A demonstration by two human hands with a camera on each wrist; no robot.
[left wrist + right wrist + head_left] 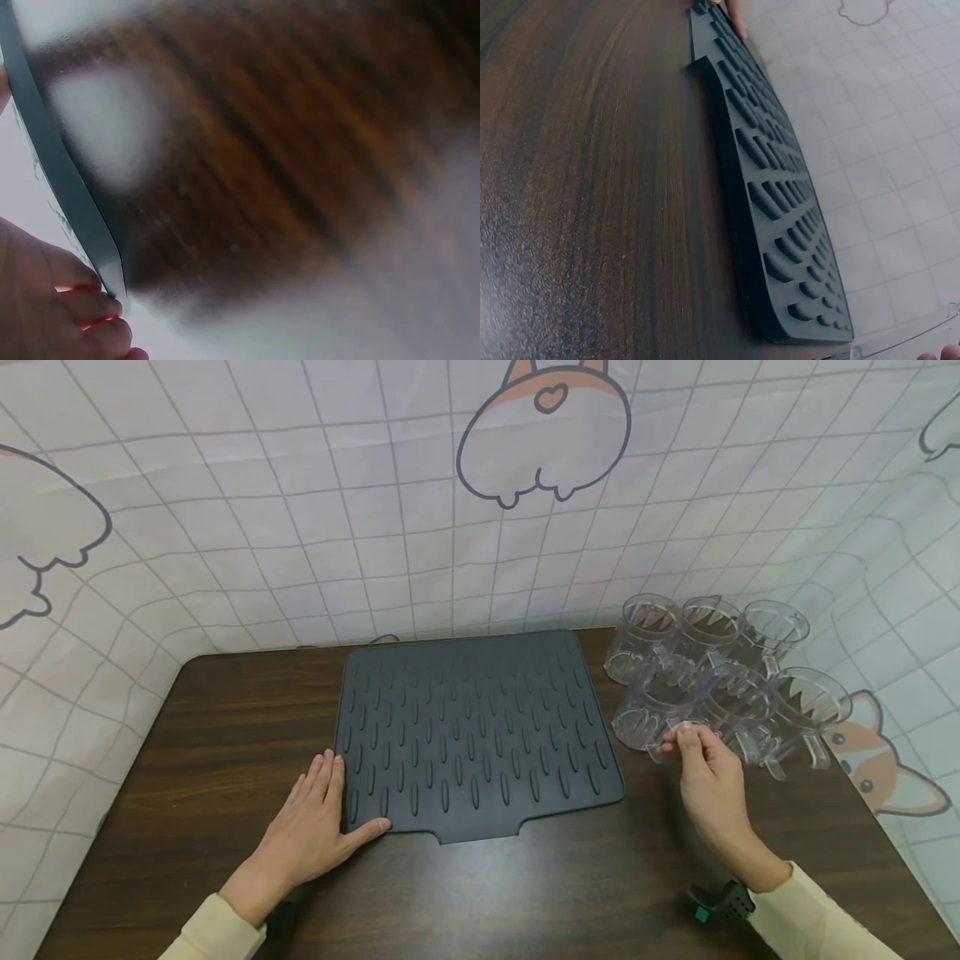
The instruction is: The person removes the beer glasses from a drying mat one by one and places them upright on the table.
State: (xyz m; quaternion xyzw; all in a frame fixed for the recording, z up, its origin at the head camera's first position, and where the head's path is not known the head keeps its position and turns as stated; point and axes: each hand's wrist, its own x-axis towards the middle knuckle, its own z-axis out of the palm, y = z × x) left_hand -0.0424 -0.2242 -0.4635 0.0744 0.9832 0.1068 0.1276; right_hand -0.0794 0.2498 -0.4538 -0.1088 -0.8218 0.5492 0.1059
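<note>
A dark grey drying mat (465, 735) with raised oval ridges lies on the table. My left hand (307, 827) rests flat at its front left corner, fingers extended along the left edge and thumb on the front edge. In the left wrist view that hand (56, 300) touches the mat's edge (71, 187). To the right of the mat, my right hand (712, 789) pinches the handle of the front-left clear mug (636, 727). Only fingertips (949, 352) of the right hand show at the corner of the right wrist view, near the mat (780, 217).
Several other clear mugs (810, 697) stand close together in two rows at the table's right. The brown wooden table (240, 718) meets a white grid-patterned cloth (337, 543) behind and at the sides. A dark wristband (723, 902) is on the right wrist.
</note>
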